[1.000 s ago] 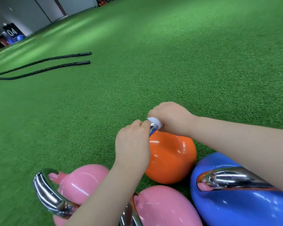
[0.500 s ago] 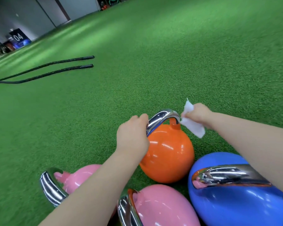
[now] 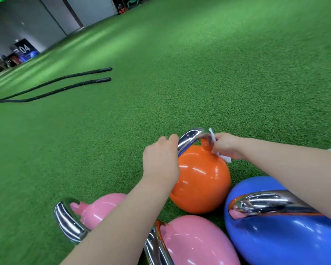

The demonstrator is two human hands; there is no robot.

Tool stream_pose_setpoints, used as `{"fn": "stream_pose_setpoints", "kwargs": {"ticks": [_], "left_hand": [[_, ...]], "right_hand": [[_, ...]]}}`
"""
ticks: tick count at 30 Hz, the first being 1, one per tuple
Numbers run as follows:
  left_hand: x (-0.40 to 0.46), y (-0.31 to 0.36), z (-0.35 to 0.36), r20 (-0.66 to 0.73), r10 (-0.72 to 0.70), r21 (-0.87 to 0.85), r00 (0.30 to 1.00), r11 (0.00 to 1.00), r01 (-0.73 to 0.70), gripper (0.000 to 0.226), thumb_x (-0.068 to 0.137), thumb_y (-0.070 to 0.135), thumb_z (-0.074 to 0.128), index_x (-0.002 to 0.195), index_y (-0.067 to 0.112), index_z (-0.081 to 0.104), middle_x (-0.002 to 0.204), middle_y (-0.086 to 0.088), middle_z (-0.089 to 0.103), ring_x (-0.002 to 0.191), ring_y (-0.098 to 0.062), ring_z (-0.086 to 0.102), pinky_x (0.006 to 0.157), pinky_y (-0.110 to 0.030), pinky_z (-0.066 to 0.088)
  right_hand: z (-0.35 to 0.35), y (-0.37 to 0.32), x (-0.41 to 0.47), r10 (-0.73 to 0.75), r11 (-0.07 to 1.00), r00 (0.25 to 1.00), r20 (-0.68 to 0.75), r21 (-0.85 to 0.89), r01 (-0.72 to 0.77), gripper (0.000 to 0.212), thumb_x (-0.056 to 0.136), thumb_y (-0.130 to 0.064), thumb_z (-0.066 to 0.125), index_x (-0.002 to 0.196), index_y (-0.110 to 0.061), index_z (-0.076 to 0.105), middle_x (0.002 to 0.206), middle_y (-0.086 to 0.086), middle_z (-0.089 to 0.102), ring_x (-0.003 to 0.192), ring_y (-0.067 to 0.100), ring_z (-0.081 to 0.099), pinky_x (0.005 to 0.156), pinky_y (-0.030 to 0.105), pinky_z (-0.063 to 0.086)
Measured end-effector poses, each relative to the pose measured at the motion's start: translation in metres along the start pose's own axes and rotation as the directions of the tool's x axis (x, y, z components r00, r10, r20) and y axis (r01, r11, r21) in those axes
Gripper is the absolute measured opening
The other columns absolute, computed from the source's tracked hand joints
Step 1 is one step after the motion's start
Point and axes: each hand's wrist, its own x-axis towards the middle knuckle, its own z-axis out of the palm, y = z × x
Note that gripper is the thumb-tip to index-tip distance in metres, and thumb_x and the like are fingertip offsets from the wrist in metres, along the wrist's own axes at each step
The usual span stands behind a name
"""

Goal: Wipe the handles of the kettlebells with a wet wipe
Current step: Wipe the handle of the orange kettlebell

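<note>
Head view. Four kettlebells were grouped on green turf point(image 3: 218, 64) at the lower right: an orange bell point(image 3: 201, 180) farthest out, a blue bell point(image 3: 279, 240) at the right, and two pink bells, one at the left point(image 3: 96, 209) and one in the near middle point(image 3: 195, 243). All had chrome handles.

The orange bell's handle point(image 3: 191, 138) was held on its left leg by the left hand point(image 3: 161, 161), fingers curled round the chrome. The right hand point(image 3: 227, 146) was closed on a white wipe point(image 3: 225, 158), which was pressed against the handle's right leg where it meets the orange body. A corner of the wipe was seen above the fingers, another below the hand.

The blue bell's handle point(image 3: 271, 203) was partly covered by the right forearm. The near pink bell's handle point(image 3: 157, 245) was partly hidden by the left forearm.

Two black ropes point(image 3: 65, 84) were laid across the turf at the left, well apart from the bells. A dark sign marked "04" point(image 3: 24, 48) was noted at the far left wall.
</note>
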Motion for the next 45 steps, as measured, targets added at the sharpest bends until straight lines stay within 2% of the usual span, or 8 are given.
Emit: {"fn": "stream_pose_setpoints", "kwargs": {"ticks": [5, 11, 14, 17, 27, 36, 39, 45], "left_hand": [[-0.001, 0.002, -0.001, 0.002, -0.009, -0.002, 1.000, 1.000, 0.009, 0.029, 0.077, 0.001, 0.056, 0.096, 0.018, 0.043, 0.094, -0.003, 0.052, 0.081, -0.025, 0.055, 0.062, -0.030, 0.036], [0.001, 0.003, -0.001, 0.002, -0.028, 0.005, 1.000, 1.000, 0.028, 0.031, 0.077, 0.000, 0.057, 0.092, 0.020, 0.038, 0.094, -0.003, 0.052, 0.075, -0.024, 0.050, 0.062, -0.030, 0.034], [0.001, 0.004, -0.001, 0.011, -0.033, 0.018, 0.999, 0.999, 0.033, 0.030, 0.077, 0.002, 0.058, 0.097, 0.019, 0.042, 0.096, -0.003, 0.053, 0.080, -0.025, 0.055, 0.063, -0.030, 0.035], [0.001, 0.005, -0.001, 0.017, -0.034, 0.032, 0.999, 0.999, 0.034, 0.030, 0.078, 0.002, 0.057, 0.101, 0.018, 0.044, 0.096, -0.003, 0.052, 0.083, -0.026, 0.056, 0.063, -0.030, 0.034], [0.019, -0.009, -0.002, 0.042, -0.018, 0.055, 0.999, 0.998, 0.015, 0.028, 0.075, -0.004, 0.053, 0.090, 0.017, 0.041, 0.083, -0.001, 0.045, 0.074, -0.025, 0.048, 0.060, -0.032, 0.033], [0.042, -0.054, 0.001, 0.071, 0.200, 0.225, 0.977, 0.951, -0.211, 0.021, 0.085, 0.006, 0.055, 0.100, 0.017, 0.047, 0.096, 0.001, 0.056, 0.081, -0.024, 0.057, 0.062, -0.030, 0.032], [0.054, -0.061, 0.003, 0.024, 0.307, 0.266, 0.951, 0.915, -0.302, 0.023, 0.084, 0.009, 0.062, 0.100, 0.018, 0.048, 0.095, 0.003, 0.055, 0.077, -0.019, 0.055, 0.062, -0.028, 0.037], [0.071, -0.045, 0.003, 0.004, 0.614, 0.292, 0.790, 0.754, -0.588, 0.042, 0.059, -0.011, 0.074, 0.092, 0.009, 0.055, 0.084, -0.007, 0.056, 0.060, -0.021, 0.053, 0.047, -0.025, 0.031]], "right_hand": [[0.000, -0.005, -0.005, -0.039, 0.997, 0.995, 0.093, -0.069, 0.045, 0.028, 0.089, 0.003, 0.046, 0.105, -0.015, 0.058, 0.106, 0.007, 0.059, 0.103, 0.022, 0.053, 0.092, 0.037, 0.044], [-0.011, -0.017, -0.004, 0.049, 0.994, 0.996, 0.074, 0.091, -0.055, 0.029, 0.084, 0.018, 0.046, 0.108, 0.005, 0.056, 0.111, 0.015, 0.056, 0.098, 0.021, 0.056, 0.072, 0.026, 0.054], [-0.008, -0.021, -0.007, 0.001, 0.988, 0.993, 0.115, 0.154, -0.018, 0.016, 0.085, 0.014, 0.052, 0.084, -0.002, 0.055, 0.087, 0.007, 0.057, 0.082, 0.013, 0.058, 0.081, 0.026, 0.053], [0.000, -0.021, -0.006, -0.103, 0.984, 0.994, -0.023, -0.145, 0.099, 0.029, 0.077, 0.004, 0.063, 0.070, -0.018, 0.045, 0.073, 0.000, 0.056, 0.069, 0.013, 0.059, 0.056, 0.022, 0.049], [-0.019, -0.045, -0.022, -0.332, 0.656, 0.932, 0.144, -0.675, 0.338, 0.031, 0.069, -0.016, 0.077, 0.084, -0.025, 0.051, 0.087, -0.005, 0.061, 0.090, 0.019, 0.058, 0.067, 0.023, 0.043], [0.003, -0.047, -0.048, -0.194, 0.724, 0.886, 0.420, -0.549, 0.419, 0.028, 0.063, -0.018, 0.085, 0.079, -0.018, 0.061, 0.074, -0.003, 0.069, 0.058, 0.005, 0.064, 0.054, 0.017, 0.047], [0.020, -0.044, -0.052, -0.163, 0.759, 0.848, 0.503, -0.485, 0.434, 0.026, 0.066, -0.017, 0.083, 0.085, -0.009, 0.067, 0.085, 0.007, 0.073, 0.073, 0.016, 0.068, 0.071, 0.029, 0.055], [0.036, -0.030, -0.056, -0.199, 0.854, 0.813, 0.548, -0.310, 0.419, 0.025, 0.070, -0.018, 0.079, 0.090, -0.004, 0.071, 0.083, 0.012, 0.070, 0.073, 0.016, 0.059, 0.074, 0.040, 0.051]]}}
